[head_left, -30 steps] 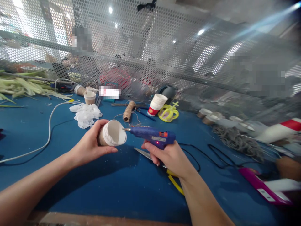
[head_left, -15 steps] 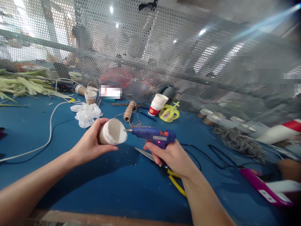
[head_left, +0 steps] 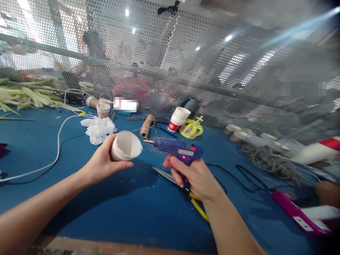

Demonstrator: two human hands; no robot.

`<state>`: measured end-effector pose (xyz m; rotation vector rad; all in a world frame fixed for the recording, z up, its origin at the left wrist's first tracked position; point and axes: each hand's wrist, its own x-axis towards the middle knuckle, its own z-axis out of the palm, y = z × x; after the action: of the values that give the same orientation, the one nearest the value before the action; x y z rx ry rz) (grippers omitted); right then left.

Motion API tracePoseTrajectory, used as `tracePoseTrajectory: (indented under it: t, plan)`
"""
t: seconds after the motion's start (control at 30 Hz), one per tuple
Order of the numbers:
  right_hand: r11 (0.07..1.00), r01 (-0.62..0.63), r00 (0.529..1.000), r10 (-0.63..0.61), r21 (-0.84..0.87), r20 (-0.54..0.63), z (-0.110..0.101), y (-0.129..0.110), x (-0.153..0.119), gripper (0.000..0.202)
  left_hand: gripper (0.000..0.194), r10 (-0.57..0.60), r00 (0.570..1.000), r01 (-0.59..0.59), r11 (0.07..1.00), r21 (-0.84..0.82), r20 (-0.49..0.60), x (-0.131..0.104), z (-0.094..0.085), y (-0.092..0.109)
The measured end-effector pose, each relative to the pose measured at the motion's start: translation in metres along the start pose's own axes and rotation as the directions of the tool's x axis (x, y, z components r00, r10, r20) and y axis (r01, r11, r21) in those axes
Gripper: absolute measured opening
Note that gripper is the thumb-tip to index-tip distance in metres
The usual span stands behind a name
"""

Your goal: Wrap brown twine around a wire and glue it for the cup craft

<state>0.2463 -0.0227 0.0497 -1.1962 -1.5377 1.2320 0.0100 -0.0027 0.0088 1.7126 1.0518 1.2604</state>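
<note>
In my left hand (head_left: 107, 156) is a paper cup (head_left: 127, 145), tilted so its white inside faces me; its lower part looks wrapped in brown twine, with white trim near the rim. My right hand (head_left: 190, 173) grips a blue glue gun (head_left: 175, 146) with a red light lit on its side. The metal nozzle points left and stands just apart from the cup's rim. Beneath my right hand lie scissors (head_left: 198, 209) with yellow handles, partly hidden by the hand and wrist. Beyond the cup is a roll of twine (head_left: 147, 126).
White lace (head_left: 98, 129) lies behind my left hand. Stacked paper cups (head_left: 179, 118) and a yellow crown-shaped piece (head_left: 191, 128) stand at the back. At right are grey cord (head_left: 271, 163) and a magenta power strip (head_left: 297, 212). A perforated metal screen (head_left: 148, 53) closes the far side.
The glue gun has drawn back slightly to the right, its nozzle leaving the cup's rim. My left hand has turned the cup a little, tipping its opening more upward.
</note>
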Motion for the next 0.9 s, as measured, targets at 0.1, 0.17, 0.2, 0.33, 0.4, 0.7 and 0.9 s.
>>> tracePoseTrajectory:
  t: [0.1,0.17,0.2,0.33,0.4,0.7,0.9]
  plan:
    - [0.988,-0.013,1.0,0.011,0.151,0.012,0.007,0.006,0.002,0.028,0.065,-0.089,0.996,0.091,0.979,-0.182,0.019,-0.001,0.003,0.002]
    - [0.971,-0.04,0.999,0.031,0.236,0.043,0.014,0.01,0.002,0.031,0.063,-0.136,0.99,0.143,0.952,-0.27,0.044,-0.002,0.005,0.003]
    - [0.962,-0.059,0.997,0.044,0.266,0.063,0.017,0.012,0.002,0.032,0.062,-0.151,0.987,0.161,0.939,-0.302,0.057,-0.003,0.006,0.003]
    - [0.942,-0.096,0.994,0.077,0.322,0.072,0.028,0.016,0.001,0.034,0.062,-0.164,0.986,0.166,0.93,-0.326,0.034,-0.003,0.009,0.001]
    - [0.936,-0.106,0.994,0.089,0.335,0.066,0.032,0.017,0.001,0.034,0.068,-0.168,0.986,0.16,0.937,-0.312,-0.002,-0.003,0.01,0.0]
    - [0.999,-0.021,0.998,0.023,0.036,-0.055,0.034,0.019,0.001,0.033,0.068,-0.141,0.986,0.122,0.972,-0.2,-0.085,-0.001,0.012,-0.002]
    - [0.925,-0.053,0.973,-0.037,-0.377,-0.227,0.031,0.01,-0.003,0.03,0.06,-0.11,0.983,0.113,0.994,0.01,-0.146,0.0,0.01,-0.003]
